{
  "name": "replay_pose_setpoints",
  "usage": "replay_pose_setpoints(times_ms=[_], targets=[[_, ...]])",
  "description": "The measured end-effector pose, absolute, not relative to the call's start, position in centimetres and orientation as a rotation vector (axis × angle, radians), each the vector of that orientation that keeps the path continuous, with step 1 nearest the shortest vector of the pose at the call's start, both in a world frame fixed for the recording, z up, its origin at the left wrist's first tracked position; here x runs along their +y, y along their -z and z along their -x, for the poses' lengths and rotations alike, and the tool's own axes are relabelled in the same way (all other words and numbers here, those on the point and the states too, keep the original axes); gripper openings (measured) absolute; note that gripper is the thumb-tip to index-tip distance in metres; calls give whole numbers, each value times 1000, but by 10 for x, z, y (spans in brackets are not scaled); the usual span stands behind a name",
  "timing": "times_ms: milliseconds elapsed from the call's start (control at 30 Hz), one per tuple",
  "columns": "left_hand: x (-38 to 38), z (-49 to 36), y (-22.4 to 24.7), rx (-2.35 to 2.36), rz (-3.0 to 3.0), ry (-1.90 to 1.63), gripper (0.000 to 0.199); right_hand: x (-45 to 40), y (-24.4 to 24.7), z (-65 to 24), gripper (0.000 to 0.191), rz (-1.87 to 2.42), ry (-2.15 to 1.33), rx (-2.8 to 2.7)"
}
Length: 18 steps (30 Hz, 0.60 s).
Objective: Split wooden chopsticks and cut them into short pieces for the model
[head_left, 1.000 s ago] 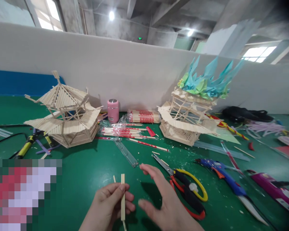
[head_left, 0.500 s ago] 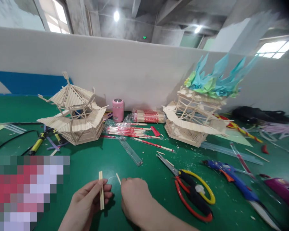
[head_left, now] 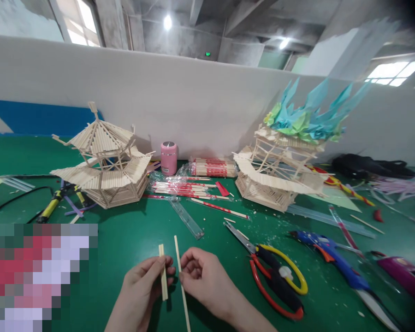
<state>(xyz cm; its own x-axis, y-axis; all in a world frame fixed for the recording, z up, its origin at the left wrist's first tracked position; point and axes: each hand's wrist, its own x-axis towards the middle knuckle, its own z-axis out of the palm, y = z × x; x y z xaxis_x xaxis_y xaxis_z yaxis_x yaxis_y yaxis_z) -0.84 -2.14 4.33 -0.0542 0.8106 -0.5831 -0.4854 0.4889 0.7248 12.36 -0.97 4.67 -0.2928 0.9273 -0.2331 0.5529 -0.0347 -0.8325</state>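
Observation:
Pinched between thumb and fingers of my left hand (head_left: pixel 143 283) is a short bundle of wooden sticks (head_left: pixel 163 272), held upright side by side. Just right of it, my right hand (head_left: pixel 205 279) grips one longer wooden stick (head_left: pixel 182 286), thin and pale, whose lower end runs out of the picture. A narrow gap parts the long stick from the short ones. To the right of my right hand, pliers (head_left: pixel 273 267) with red and yellow handles lie on the green table (head_left: pixel 124 235).
Two stick-built pavilions stand behind, one on the left (head_left: pixel 107 173) and one on the right (head_left: pixel 276 170) topped with blue paper. Between them are a pink flask (head_left: pixel 168 158) and wrapped chopsticks (head_left: pixel 214 167). A clear ruler (head_left: pixel 186 217) and a blue glue gun (head_left: pixel 332 253) lie nearer.
My left hand has moved right with its short sticks. My right hand has turned, and the long stick in it now stands nearly parallel to them and shows much more of its length.

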Motion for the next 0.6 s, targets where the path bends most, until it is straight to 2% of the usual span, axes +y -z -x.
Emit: replay_pose_setpoints(times_ms=[200, 600], targets=[[-18, -4, -45, 1136, -385, -1098, 18, -18, -49, -123, 8, 1351, -1563, -1388], [-21, -8, -53, 1190, -404, -1076, 21, -20, -53, -120, 7, 1379, -1526, -1392]])
